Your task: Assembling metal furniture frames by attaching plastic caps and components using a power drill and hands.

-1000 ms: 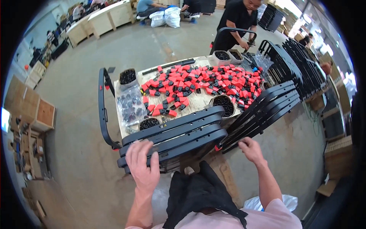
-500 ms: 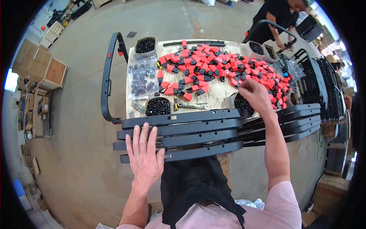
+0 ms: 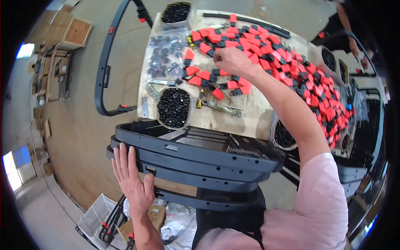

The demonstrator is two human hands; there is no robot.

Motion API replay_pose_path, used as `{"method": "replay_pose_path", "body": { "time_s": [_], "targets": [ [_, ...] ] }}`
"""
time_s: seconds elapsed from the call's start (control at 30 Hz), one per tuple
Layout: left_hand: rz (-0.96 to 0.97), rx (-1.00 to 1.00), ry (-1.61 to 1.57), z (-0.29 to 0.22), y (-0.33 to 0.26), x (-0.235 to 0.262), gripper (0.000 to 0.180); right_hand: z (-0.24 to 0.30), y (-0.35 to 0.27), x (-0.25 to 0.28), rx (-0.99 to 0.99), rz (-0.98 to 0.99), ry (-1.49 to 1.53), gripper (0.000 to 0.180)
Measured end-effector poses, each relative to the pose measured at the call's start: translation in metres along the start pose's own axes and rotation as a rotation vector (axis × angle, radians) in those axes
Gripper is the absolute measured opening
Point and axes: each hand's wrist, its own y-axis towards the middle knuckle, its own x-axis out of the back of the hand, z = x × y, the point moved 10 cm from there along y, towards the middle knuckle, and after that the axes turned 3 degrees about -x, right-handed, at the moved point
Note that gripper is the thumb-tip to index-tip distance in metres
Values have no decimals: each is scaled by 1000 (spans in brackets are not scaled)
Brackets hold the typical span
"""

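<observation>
My left hand (image 3: pixel 132 179) lies flat with fingers stretched against the side of a stack of dark grey curved metal frames (image 3: pixel 200 155) in front of me. Those frames have small holes and slots along their sides. Over the near-left part of a heap of red and black plastic pieces (image 3: pixel 266 52) is my right hand (image 3: pixel 233 61), its fingers curled together. Whatever it pinches, if anything, is hidden. A yellow-and-black tool (image 3: pixel 200 98) and a metal tool (image 3: pixel 223 108) rest on the wooden table (image 3: pixel 258 114) nearer to me.
Tubs of small black parts stand at the near left (image 3: pixel 173 108), far left (image 3: pixel 176 13) and near right (image 3: pixel 284 134). A clear bag of dark parts (image 3: pixel 164 54) lies on the left. Another person's hand (image 3: pixel 355 49) shows far right. A bent frame (image 3: pixel 101 75) stands left.
My right hand has moved from above the near-right tub leftward to the heap of pieces. My left hand stays on the frames, while the view has shifted and turned.
</observation>
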Motion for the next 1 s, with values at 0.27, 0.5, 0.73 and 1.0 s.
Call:
{"method": "replay_pose_path", "body": {
  "time_s": [0.27,0.5,0.73,1.0],
  "targets": [
    [32,37,-3,7,-5,-4,82,69,44,-47,367,5,27,21],
    [50,47,3,6,-4,4,81,125,44,-146,471,177,-371,20],
    [-6,-30,26,-9,-5,7,80,122,54,-174,594,25,-419,17],
    [-108,-103,-14,-19,1,14,77,104,12,-95,429,18,-52,23]
  ]
}}
